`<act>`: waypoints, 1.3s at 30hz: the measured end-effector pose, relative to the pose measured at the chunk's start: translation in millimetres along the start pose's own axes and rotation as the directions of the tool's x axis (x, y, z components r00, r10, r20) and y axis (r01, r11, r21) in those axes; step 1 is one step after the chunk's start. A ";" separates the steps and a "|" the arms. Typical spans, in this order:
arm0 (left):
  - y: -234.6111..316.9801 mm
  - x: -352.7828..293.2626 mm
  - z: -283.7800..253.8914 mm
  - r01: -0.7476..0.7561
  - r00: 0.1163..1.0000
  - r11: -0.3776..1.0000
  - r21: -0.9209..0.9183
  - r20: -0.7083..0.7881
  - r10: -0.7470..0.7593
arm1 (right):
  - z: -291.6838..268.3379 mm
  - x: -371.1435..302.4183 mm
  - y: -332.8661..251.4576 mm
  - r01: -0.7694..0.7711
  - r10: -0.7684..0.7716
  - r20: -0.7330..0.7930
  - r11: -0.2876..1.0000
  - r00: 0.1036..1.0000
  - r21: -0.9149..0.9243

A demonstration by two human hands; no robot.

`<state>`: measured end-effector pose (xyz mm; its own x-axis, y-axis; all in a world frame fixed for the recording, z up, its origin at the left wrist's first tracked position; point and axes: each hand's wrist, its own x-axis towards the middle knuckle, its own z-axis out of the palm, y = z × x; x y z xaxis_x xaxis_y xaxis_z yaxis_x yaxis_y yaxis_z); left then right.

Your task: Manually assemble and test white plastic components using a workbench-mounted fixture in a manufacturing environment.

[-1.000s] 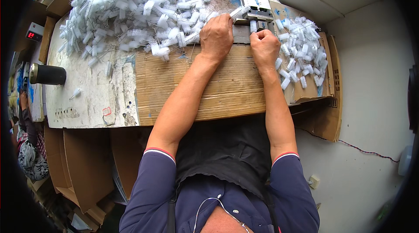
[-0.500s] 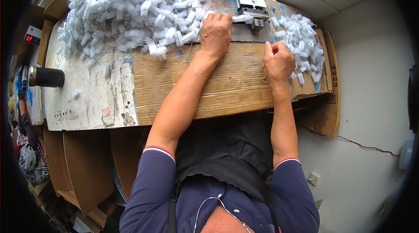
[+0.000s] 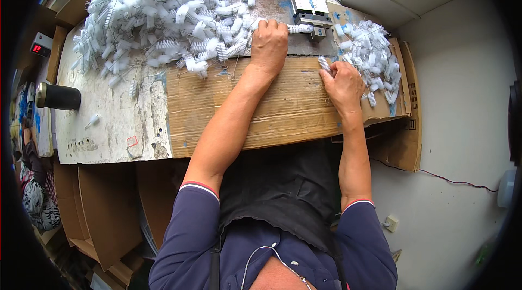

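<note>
My left hand (image 3: 269, 45) is closed at the right edge of a big heap of small white wire-handled brushes (image 3: 157, 10). From its fingers a white bristle brush (image 3: 300, 28) extends sideways to the metal block of a small bench fixture (image 3: 310, 2). My right hand (image 3: 346, 82) is over the cardboard, with its thumb and fingers closed on another small brush (image 3: 324, 64), whose bristle end sticks up past the fingertips. Just beyond that hand lies a smaller pile of brushes (image 3: 375, 56). The wire ends in both hands are mostly hidden.
A cardboard sheet (image 3: 244, 110) covers the table's front middle. On the worn white tabletop (image 3: 119, 132) at left are a dark jar (image 3: 58, 96) and a single brush (image 3: 93, 120). A red-lit display box (image 3: 41, 44) is at far left. Cardboard boxes (image 3: 109, 208) stand below.
My right hand has turned and its fingers have shifted slightly left; a brush now shows at its fingertips. My left hand stays almost in place with its brush at the fixture.
</note>
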<state>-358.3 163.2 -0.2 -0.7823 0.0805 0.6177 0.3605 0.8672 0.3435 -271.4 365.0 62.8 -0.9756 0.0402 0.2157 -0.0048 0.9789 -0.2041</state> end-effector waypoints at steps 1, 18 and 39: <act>-0.1 -0.5 -1.0 -0.013 1.000 1.000 -0.008 -0.006 0.013 | -2.0 -2.4 -0.5 0.059 -0.059 0.004 0.998 0.998 0.014; 3.6 -1.1 -9.1 0.177 0.978 0.953 -0.246 -0.062 -0.198 | 20.4 31.2 -32.6 0.013 -0.014 0.001 0.977 1.000 0.212; 2.5 0.1 -6.5 0.085 0.974 0.971 -0.222 -0.186 -0.128 | 49.7 61.7 -39.1 -0.109 0.140 -0.044 0.905 0.989 0.410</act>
<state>-354.1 162.2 5.3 -0.7138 -0.1242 0.6892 0.3961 0.7401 0.5435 -342.3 319.3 36.6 -0.9561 0.1853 0.2270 0.0125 0.7996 -0.6003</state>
